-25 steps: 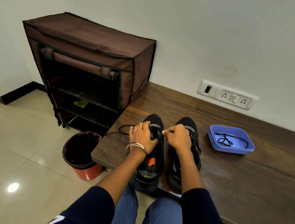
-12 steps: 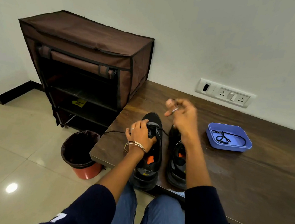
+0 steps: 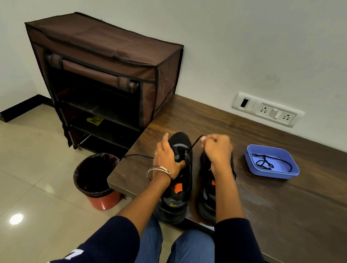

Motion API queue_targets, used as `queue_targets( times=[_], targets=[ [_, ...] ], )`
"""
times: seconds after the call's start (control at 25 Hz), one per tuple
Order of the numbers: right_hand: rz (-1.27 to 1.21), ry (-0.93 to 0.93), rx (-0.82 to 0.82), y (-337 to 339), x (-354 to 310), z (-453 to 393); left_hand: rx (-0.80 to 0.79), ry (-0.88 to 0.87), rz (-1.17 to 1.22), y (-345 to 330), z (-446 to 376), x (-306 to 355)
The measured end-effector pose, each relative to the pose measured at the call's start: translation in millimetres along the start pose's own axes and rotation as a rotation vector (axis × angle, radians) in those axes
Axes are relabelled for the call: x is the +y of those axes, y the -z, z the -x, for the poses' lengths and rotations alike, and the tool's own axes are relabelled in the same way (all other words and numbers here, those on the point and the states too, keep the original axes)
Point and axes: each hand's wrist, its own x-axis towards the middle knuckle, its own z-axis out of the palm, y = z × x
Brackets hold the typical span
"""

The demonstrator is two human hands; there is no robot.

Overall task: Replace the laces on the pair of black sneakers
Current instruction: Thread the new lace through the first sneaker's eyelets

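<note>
— On the table [image 3: 289, 209], right of the shoes, what sits in the blue tray [image 3: 249, 156]?
— A loose black lace [image 3: 264, 162], coiled inside it. On the floor by the table's left end stands a red bin [image 3: 100, 198] with a dark liner; the brown fabric shoe rack [image 3: 103, 58] stands open against the wall.
— And the black sneakers?
— Side by side at the table's near edge, toes to the wall. The left sneaker [image 3: 177, 196] shows an orange tag inside; the right sneaker [image 3: 206, 200] is partly hidden by the forearm.
— The hands?
— The left hand [image 3: 166, 158], fingers curled, grips the left sneaker's tongue. The right hand [image 3: 217, 148] pinches a black shoelace [image 3: 193, 144] rising taut from that sneaker; its other end trails off the table's left edge.
</note>
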Motion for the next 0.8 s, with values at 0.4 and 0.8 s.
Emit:
queue_targets(
  times=[0.4,0.8],
  targets=[
    [0.193,0.036,0.088,29.9,-29.2,10.0,-0.020,0.031,-0.003,0.1,-0.5,-1.2],
    [0.236,0.099,-0.230,38.1,-37.6,9.0,-0.090,0.086,-0.243,27.3,21.1,4.6]
  ],
)
